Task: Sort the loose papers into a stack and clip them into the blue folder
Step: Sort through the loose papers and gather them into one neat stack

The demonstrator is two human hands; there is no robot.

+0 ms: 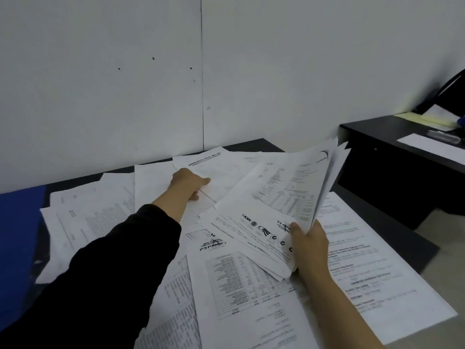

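- Gripping a fanned bundle of papers (284,197) by its near corner, the right hand (310,244) has its thumb on top and fingers curled beneath, lifting the sheets off the desk.
- Reaching forward, the left hand (187,181), in a black sleeve (100,278), rests on a far sheet (208,167); its fingers curl at that sheet's edge, seemingly pinching it to pull it in.
- To the left of the held bundle, and under it, many loose papers (226,285) overlap across the dark desk (392,233).
- Far left of the bundle, at the desk's edge, lies the blue folder (17,235), partly covered by sheets.
- Right of the bundle, beyond it, a second dark desk (382,152) carries a white sheet and yellow paper.
- Doing this step well likely means sliding the far sheet back flat, not creasing it, then laying it on the bundle with edges matched; the bundle is splayed, so tapping it square on the desk would help before clipping.
- Readable print: the far sheet is headed "ADDENDUM ANDAL, RKL-RPL"; the bundle's top page shows a "KAN" logo beside round seals. Other text is too small to read.
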